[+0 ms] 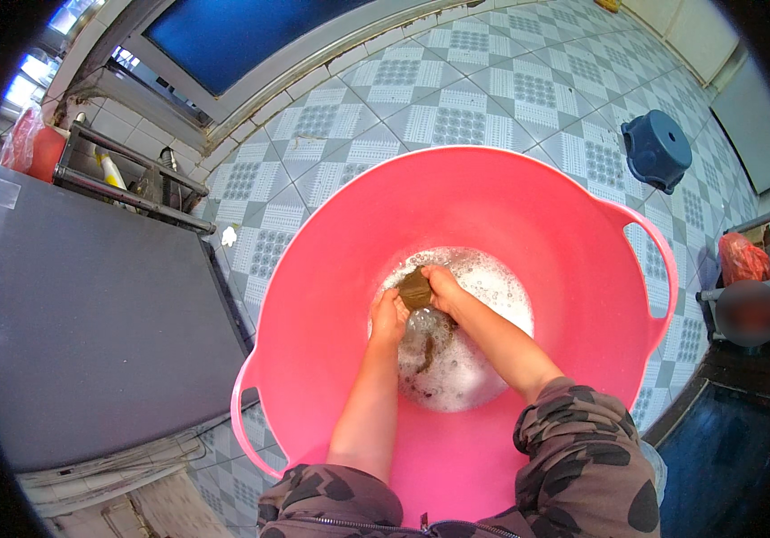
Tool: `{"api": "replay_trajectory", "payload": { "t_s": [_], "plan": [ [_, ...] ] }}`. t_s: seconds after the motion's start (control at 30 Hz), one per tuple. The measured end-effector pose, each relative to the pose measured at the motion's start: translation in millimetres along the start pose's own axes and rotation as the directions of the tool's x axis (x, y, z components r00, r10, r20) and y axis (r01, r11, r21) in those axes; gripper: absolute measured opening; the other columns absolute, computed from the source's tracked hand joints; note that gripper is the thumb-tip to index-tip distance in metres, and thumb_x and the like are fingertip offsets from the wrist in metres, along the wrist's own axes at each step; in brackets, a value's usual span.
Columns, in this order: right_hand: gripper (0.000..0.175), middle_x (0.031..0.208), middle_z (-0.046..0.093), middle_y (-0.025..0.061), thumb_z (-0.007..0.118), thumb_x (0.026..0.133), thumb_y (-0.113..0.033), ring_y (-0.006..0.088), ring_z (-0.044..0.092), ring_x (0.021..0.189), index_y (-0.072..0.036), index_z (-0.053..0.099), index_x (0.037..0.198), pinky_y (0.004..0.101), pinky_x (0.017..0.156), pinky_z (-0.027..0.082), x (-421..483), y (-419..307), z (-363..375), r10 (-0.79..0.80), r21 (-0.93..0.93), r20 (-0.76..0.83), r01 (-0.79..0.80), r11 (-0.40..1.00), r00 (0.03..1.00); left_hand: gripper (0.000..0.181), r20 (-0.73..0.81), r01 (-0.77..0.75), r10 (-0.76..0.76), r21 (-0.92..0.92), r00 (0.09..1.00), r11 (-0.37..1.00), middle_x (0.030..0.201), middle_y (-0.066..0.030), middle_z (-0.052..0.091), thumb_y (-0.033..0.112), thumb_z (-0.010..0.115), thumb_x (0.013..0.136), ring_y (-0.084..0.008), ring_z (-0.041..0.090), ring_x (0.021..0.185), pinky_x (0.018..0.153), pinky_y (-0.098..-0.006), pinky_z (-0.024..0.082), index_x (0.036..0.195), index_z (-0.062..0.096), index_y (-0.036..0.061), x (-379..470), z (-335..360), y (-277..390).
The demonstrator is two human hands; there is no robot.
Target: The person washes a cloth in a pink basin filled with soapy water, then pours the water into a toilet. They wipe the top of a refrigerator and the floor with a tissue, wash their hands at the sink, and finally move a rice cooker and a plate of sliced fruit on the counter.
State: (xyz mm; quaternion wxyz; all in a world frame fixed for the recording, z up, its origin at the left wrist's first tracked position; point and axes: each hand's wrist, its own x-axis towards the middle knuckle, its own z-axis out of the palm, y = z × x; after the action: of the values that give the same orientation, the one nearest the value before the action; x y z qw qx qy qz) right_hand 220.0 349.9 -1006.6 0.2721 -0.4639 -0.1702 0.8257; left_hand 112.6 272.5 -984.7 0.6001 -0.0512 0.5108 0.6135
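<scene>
A large pink plastic tub (479, 195) stands before me, with white soapy water (496, 289) in its bottom. Just above the suds, a wet olive-brown cloth (416, 290) is stretched between my two hands. My left hand (390, 316) grips its left edge, and my right hand (442, 288) pinches the upper right edge. Below them, more dark fabric (428, 353) shows partly through the foam; whether it belongs to the same piece, I cannot tell.
A dark blue plastic stool (659, 149) is on the tiled floor (459, 128) at the upper right. On the left is a grey-topped surface (95, 316) beside a metal rack (136, 175). The tub's handles (660, 262) stick out at its sides. A red plastic bag (744, 259) sits at the far right.
</scene>
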Motion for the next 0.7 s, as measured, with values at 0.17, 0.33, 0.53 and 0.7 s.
{"api": "replay_trajectory", "payload": {
  "t_s": [0.17,0.33,0.53,0.7],
  "plan": [
    [0.028,0.056,0.056,0.0119,0.058,0.078,-0.024,0.0205,0.056,0.055,-0.003,0.058,0.059,0.0357,0.057,0.046,-58,8,63,-0.616,-0.753,0.076,0.45,0.48,0.784,0.021,-0.071,0.146,-0.145,0.006,0.987,0.989,0.085,-0.0083,0.059,0.018,0.046,0.088,-0.0229,0.059,0.073,0.066,-0.0345,0.05,0.1,0.05,0.0023,2,-4,5],
    [0.033,0.058,0.057,0.0172,0.056,0.077,-0.03,0.0283,0.057,0.056,-0.003,0.059,0.058,0.0401,0.058,0.046,-40,1,49,-0.69,-0.936,0.047,0.274,0.222,0.722,0.029,0.264,0.37,-0.345,-0.052,0.901,0.928,0.094,-0.009,0.059,0.029,0.042,0.089,-0.0234,0.058,0.084,0.071,-0.0398,0.049,0.107,0.051,0.0071,30,-12,-16],
    [0.027,0.058,0.057,0.0177,0.054,0.076,-0.024,0.0268,0.057,0.053,-0.005,0.063,0.059,0.0432,0.057,0.046,-23,13,45,-0.698,-0.927,0.041,0.287,0.24,0.715,0.026,0.002,0.395,-0.399,0.124,0.917,0.91,0.085,-0.0061,0.06,0.028,0.045,0.089,-0.0203,0.06,0.073,0.059,-0.0356,0.05,0.102,0.053,0.008,-13,23,13],
    [0.032,0.057,0.058,0.017,0.052,0.079,-0.025,0.0293,0.057,0.054,-0.005,0.062,0.056,0.0439,0.059,0.046,-16,5,40,-0.62,-0.942,-0.001,0.207,0.264,0.785,0.027,0.072,0.427,-0.435,0.103,0.897,0.898,0.091,-0.0087,0.061,0.026,0.041,0.093,-0.0211,0.061,0.076,0.063,-0.0372,0.052,0.103,0.053,0.0043,8,-1,4]
  ]
}}
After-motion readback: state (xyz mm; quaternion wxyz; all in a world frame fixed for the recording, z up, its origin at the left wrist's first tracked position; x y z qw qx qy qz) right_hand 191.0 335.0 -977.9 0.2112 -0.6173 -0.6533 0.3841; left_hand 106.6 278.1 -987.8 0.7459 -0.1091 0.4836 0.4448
